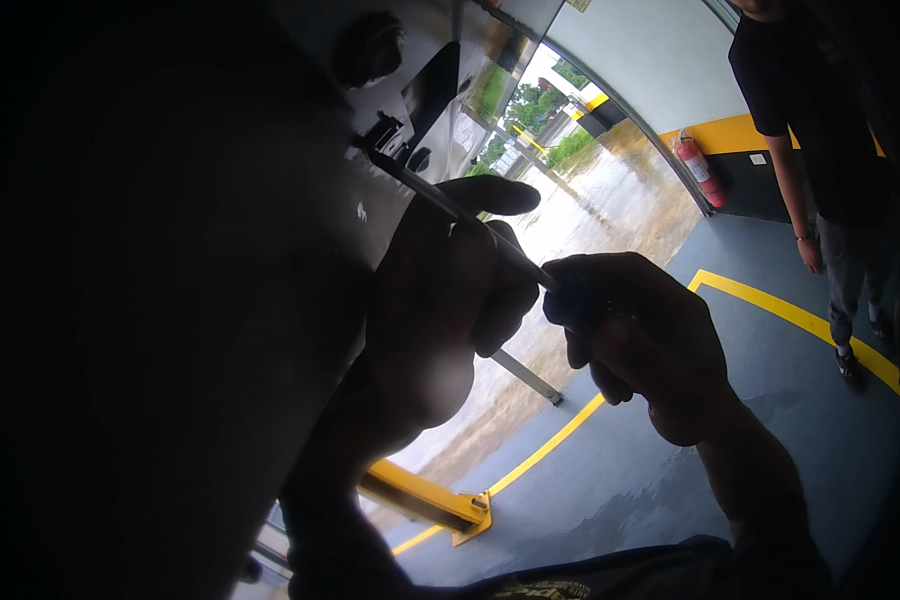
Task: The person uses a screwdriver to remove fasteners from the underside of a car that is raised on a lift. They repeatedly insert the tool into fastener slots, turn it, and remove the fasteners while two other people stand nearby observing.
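Plainly, in the head view, our only view, we count two bare hands on one thin-shafted tool, which slants across the centre of the frame from upper left to lower right. Its far end meets one small dark fitting in the upper left; we cannot tell whether it is seated there.

Our left hand rises from the lower left with the wrist bent, one digit stretched toward the right and the others curled beside the shaft; how firmly this grip presses, we cannot tell. Our right hand, right of centre, comes up from the lower right, its grip folded around the tool's near end, which is mostly hidden by the fingers. Both forearms are in deep shadow.

Among containers, we see one red fire extinguisher, upright against the wall in the upper right, its contents hidden from us.

One other person stands at the right edge, one arm hanging, with a band at the wrist. One yellow post lies across the lower left and one thin grey post shows below the hands. A yellow line runs over the grey floor.
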The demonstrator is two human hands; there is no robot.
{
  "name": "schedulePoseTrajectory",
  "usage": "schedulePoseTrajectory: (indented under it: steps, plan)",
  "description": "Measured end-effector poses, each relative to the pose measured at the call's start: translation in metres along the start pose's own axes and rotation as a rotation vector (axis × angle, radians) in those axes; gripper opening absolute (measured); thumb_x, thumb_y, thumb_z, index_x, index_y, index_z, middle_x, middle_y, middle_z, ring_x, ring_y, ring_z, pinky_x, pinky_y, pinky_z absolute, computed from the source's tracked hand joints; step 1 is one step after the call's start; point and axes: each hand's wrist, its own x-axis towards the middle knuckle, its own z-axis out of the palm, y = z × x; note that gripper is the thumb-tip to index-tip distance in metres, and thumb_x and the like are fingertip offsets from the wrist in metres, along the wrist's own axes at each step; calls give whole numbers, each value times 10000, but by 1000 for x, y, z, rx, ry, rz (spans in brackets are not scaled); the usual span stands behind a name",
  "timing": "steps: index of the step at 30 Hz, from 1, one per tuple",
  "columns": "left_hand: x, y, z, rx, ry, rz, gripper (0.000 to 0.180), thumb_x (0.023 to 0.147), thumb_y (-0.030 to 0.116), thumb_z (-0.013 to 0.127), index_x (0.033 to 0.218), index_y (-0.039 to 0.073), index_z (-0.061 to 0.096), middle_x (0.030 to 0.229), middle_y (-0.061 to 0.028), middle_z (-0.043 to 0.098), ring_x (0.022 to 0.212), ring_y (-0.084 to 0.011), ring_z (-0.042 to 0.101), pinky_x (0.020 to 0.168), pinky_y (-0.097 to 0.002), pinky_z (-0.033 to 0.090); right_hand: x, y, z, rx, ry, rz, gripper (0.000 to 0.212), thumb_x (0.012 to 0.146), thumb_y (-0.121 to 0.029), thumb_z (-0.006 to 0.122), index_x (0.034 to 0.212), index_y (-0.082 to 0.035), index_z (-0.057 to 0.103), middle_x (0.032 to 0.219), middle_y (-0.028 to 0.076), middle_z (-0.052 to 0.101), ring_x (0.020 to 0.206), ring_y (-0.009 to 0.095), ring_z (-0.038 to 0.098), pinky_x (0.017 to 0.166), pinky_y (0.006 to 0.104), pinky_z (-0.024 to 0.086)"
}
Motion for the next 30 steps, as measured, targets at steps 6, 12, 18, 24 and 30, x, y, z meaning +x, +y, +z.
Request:
schedulePoseTrajectory:
  steps: [6,12,18,24,30]
  plan:
    - [10,5,11,-2,6,-15,248,1046,193,489,1185,-9,523,666,-32,508,496,-74,450,448,-225,329,-2,-7,-18,117,-46,41,349,991,-244,569,1282,-52,587,889,117,675,595,114,605,497,233,479]
    - [21,9,18,-108,-14,-55,192,1040,165,495,1130,0,538,675,-31,516,502,-67,459,450,-216,319,4,-10,-32,193,-73,57,391,969,-331,593,1242,-51,597,893,114,661,657,130,629,512,229,492]
    - [23,5,23,-135,9,-22,168,1016,139,533,1117,5,540,684,-44,563,502,-63,476,445,-215,319,7,-1,-39,669,-279,218,350,941,-324,639,1159,-51,617,915,113,650,706,161,652,558,240,531]
    - [17,-7,25,-50,43,-64,178,1003,132,545,1140,18,547,655,-38,532,455,-67,429,412,-213,309,12,-2,-19,-845,286,-544,264,839,-57,752,1092,-75,678,1031,107,704,867,227,699,681,287,578]
    - [19,-16,16,-87,-38,-1,192,1044,195,513,1144,38,561,626,-18,482,420,-53,342,411,-221,254,10,-6,-9,-659,388,-497,291,851,-84,738,1131,-69,659,1040,91,718,843,216,674,763,345,551]
